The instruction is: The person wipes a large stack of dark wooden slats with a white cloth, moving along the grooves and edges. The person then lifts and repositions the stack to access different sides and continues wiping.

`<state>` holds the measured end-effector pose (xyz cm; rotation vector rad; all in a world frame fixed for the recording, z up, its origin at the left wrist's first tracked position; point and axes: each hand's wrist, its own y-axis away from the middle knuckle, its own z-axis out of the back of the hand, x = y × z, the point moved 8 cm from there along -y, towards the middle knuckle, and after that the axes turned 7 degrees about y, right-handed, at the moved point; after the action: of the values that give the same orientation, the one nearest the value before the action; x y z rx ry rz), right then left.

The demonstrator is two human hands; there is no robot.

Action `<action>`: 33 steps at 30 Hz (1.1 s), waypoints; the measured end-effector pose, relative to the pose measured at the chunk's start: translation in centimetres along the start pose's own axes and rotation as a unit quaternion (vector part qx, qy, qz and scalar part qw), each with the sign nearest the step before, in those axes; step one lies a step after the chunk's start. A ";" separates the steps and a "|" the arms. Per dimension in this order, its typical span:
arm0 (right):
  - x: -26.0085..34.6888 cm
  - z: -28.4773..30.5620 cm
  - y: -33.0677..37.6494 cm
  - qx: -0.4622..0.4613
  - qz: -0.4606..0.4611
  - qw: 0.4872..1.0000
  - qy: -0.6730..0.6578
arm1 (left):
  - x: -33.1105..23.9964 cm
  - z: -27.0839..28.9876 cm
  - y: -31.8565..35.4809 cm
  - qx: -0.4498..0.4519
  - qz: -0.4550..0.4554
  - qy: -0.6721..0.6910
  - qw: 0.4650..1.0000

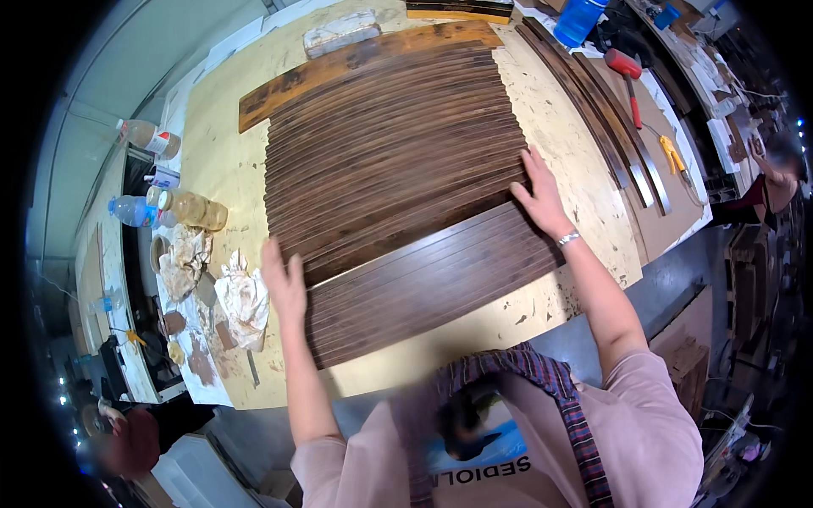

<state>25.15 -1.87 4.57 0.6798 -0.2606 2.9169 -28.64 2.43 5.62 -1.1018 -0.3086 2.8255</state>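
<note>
A wide row of thin dark-stained wooden strips [389, 144] lies side by side on a pale workbench [559, 110]. A darker group of strips [432, 284] lies nearest me, set a little apart from the rest. My left hand [284, 281] is flat and open at the left ends of the strips, touching their edge. My right hand [539, 195] presses open-fingered on the right ends, at the seam between the two groups. A lighter brown plank [356, 61] borders the far side.
Stained rags [241, 300] and plastic bottles [190, 207] sit at the bench's left. More long strips [601, 110], a red-handled mallet [628, 76] and a yellow tool [673, 157] lie at the right. Another person [127, 436] is at lower left, another at far right.
</note>
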 end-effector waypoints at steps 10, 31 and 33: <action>-7.8 -2.9 0.4 0.036 -0.203 0.970 -0.133 | 5.5 0.4 4.7 0.019 0.175 0.177 0.969; -6.7 0.1 1.1 0.010 -0.175 0.970 -0.170 | 8.7 2.3 5.6 -0.062 0.157 0.199 0.965; -7.4 0.6 4.6 0.111 -0.184 0.923 -0.318 | 9.7 4.4 9.6 -0.036 0.173 0.230 0.957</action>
<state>31.23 -7.19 1.11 1.5180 0.1331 2.3044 -38.90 -6.11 0.28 -1.9474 -0.1928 2.7224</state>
